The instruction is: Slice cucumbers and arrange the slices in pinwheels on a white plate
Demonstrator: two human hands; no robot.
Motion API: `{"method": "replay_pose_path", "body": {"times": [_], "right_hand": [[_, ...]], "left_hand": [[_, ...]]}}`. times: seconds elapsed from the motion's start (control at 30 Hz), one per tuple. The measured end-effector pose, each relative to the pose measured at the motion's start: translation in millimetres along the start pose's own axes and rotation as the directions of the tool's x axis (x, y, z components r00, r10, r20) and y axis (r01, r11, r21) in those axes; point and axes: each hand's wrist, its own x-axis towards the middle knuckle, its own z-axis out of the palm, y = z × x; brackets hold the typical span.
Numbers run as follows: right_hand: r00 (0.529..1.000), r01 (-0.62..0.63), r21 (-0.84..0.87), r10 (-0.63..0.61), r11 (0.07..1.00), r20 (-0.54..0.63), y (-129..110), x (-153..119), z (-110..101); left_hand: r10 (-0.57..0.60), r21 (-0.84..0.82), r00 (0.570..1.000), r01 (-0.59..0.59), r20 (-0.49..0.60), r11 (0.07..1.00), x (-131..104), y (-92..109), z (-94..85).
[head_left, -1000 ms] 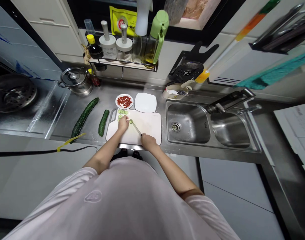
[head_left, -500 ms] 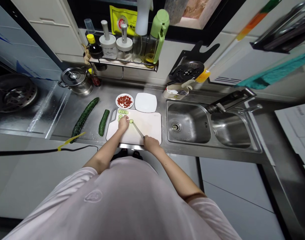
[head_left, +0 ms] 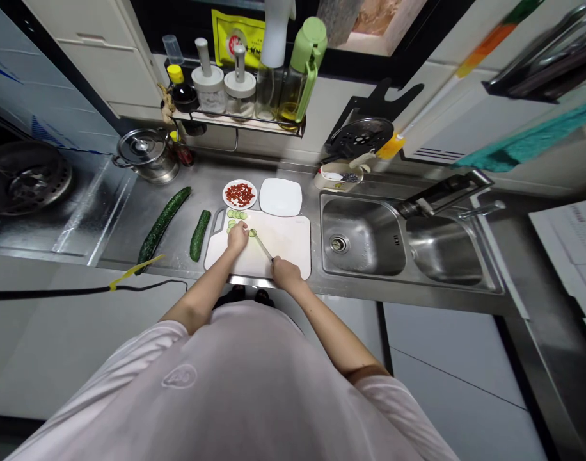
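Fingers on the left hand (head_left: 237,239) are bent and drawn in, with the tips just beside a cucumber slice (head_left: 253,234); I cannot tell from my end whether they pinch anything. The right hand (head_left: 286,273) is closed round the handle of a knife (head_left: 263,246), whose blade slants across the cutting board (head_left: 281,256) to that slice. The board lies along the front edge of the worktop (head_left: 108,246), left of the sink (head_left: 370,246), with more slices (head_left: 237,215) near its back left corner. My main worry is a nick: the fingertips sit close to the blade's tip, and a wet slice could skid under it. The right fist is near the board's front edge, so a slip might carry the handle over it. A wide sweep of the left arm could also roll the short cucumber (head_left: 199,235) or the long cucumber (head_left: 162,221). Behind the board, a round plate (head_left: 225,199) carries red pieces (head_left: 240,193), and beside it sits a square plate (head_left: 280,197). The pot (head_left: 161,171) is lidded, so I cannot see its contents. Near the sink's back left corner, a small box (head_left: 335,186) holds white and dark items too small for me to name. On the shelf, the green-topped bottle (head_left: 290,105) has yellowish liquid low inside.
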Motion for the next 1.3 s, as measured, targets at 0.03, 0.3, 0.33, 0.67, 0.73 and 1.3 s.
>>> {"method": "replay_pose_path", "body": {"times": [0.03,0.3,0.33,0.67,0.73,1.3], "right_hand": [[1.0,-0.001,-0.002,0.001,1.0,0.001,0,0,0],[1.0,0.002,0.008,-0.002,1.0,-0.011,1,2,1],[1.0,-0.001,0.008,0.001,1.0,-0.007,1,2,1],[0.999,0.01,0.013,-0.009,1.0,-0.031,1,0,5],[1.0,0.007,0.016,-0.007,1.0,-0.013,2,-1,6],[1.0,-0.001,0.033,0.001,0.999,-0.006,11,-11,15]], "left_hand": [[-0.001,-0.004,1.0,0.001,0.0,1.0,0,0,0.1],[0.01,-0.027,1.0,-0.01,-0.017,1.0,2,-3,3.2],[0.008,-0.028,1.0,-0.008,-0.014,1.0,2,-3,3.2],[0.025,-0.005,0.999,-0.025,-0.024,1.0,1,-3,2.3],[0.021,-0.007,1.0,-0.021,-0.021,1.0,1,-3,2.1],[0.037,-0.003,0.998,-0.037,-0.047,0.999,0,-4,5.0]]}}
